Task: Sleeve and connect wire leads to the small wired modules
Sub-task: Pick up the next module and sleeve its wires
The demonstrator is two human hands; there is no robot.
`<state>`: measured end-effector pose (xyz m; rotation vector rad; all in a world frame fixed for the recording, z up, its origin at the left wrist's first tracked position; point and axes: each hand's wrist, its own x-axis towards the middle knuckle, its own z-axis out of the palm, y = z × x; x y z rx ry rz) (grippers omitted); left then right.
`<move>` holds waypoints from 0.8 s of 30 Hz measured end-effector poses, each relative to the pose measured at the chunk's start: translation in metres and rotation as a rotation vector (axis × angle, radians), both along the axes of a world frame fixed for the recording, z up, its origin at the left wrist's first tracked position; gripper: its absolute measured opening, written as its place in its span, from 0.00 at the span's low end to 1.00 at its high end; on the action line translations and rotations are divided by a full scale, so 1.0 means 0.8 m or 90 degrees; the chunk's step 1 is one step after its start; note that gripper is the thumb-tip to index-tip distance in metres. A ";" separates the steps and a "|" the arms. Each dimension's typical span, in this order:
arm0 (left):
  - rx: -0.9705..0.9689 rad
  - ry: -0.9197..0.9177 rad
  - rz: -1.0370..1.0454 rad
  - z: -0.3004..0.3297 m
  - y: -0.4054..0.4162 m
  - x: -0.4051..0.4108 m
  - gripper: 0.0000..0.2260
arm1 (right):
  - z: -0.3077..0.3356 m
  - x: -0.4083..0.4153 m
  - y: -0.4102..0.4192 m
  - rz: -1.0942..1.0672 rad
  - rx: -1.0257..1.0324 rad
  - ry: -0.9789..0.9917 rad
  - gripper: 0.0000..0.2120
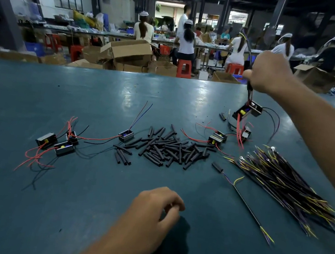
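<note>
My right hand (269, 73) is raised over the far right of the table, gripping a black sleeved wire lead from which a small wired module (249, 111) dangles above the surface. My left hand (158, 206) hovers low near the front, fingers loosely curled, holding nothing. A heap of black sleeve tubes (168, 147) lies mid-table. A bundle of black, yellow and purple wire leads (283, 180) fans out at the right. One single lead (244, 198) with a sleeve on its end lies apart.
Three modules with red and black wires (58, 142) sit at the left, one module (126, 136) beside the tubes, and more modules (218, 139) at the right. Beyond the teal table (87, 212) are cardboard boxes, red stools and seated workers.
</note>
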<state>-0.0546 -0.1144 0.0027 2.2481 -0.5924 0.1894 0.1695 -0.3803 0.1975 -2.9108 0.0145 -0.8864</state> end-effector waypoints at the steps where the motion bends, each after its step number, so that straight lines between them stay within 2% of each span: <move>1: 0.011 0.006 -0.007 -0.002 -0.001 0.000 0.08 | -0.004 0.024 -0.005 -0.020 -0.013 0.002 0.22; 5: 0.015 0.021 -0.021 -0.009 -0.001 0.004 0.10 | -0.042 0.092 -0.027 -0.115 -0.062 0.045 0.07; 8: 0.022 0.016 -0.017 -0.007 0.001 0.008 0.11 | -0.088 0.121 -0.037 -0.170 -0.051 0.152 0.14; 11: 0.019 -0.003 -0.014 -0.005 0.005 0.011 0.11 | -0.127 0.117 -0.006 -0.140 -0.041 0.192 0.16; 14: 0.017 0.000 -0.018 -0.005 0.006 0.009 0.11 | -0.142 0.085 0.054 -0.023 -0.012 0.170 0.14; 18: 0.014 -0.019 0.014 -0.004 0.015 0.013 0.09 | -0.157 -0.002 0.144 0.236 0.032 0.204 0.11; 21: -0.001 -0.044 0.087 0.002 0.031 0.024 0.09 | -0.179 -0.095 0.186 0.374 0.046 0.199 0.10; 24: -0.047 -0.048 0.209 0.012 0.058 0.037 0.06 | -0.200 -0.174 0.189 0.445 0.077 0.209 0.07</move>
